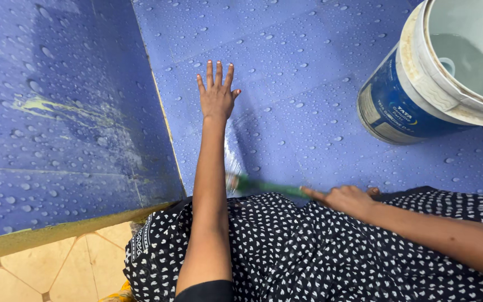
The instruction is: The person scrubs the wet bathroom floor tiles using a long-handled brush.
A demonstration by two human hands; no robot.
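- The right hand (346,198) is closed in a grip around the green handle of a brush (264,184), index finger stretched along the handle.
- The brush lies low and nearly level just above the person's lap, its pale bristles (232,178) blurred and touching the blue wall tiles (286,84) just beside the left forearm.
- The left hand (217,95) is open, fingers spread and straight, palm pressed flat on the blue tiles; it holds nothing.
- The left arm runs straight down from that hand to a dark sleeve at the bottom edge of the view.
- A bucket (420,95) stands at the upper right, well apart from both hands. It is round, with a blue body and a thick white rim smeared with dried pale crust.
- Inside the bucket the walls are whitish and there seems to be pale, cloudy liquid low down; how full it is cannot be told.
- A label on the bucket's blue side has white and yellow printing on a curved band, facing the lower left.
- The blue tiles carry a printed pattern of water drops; those on the left panel (57,112) show yellowish smears and stains.
- A black cloth with small white hearts (308,257) covers the lap.
- Yellow-beige floor tiles (46,268) show at the lower left, below a yellowish edge strip.
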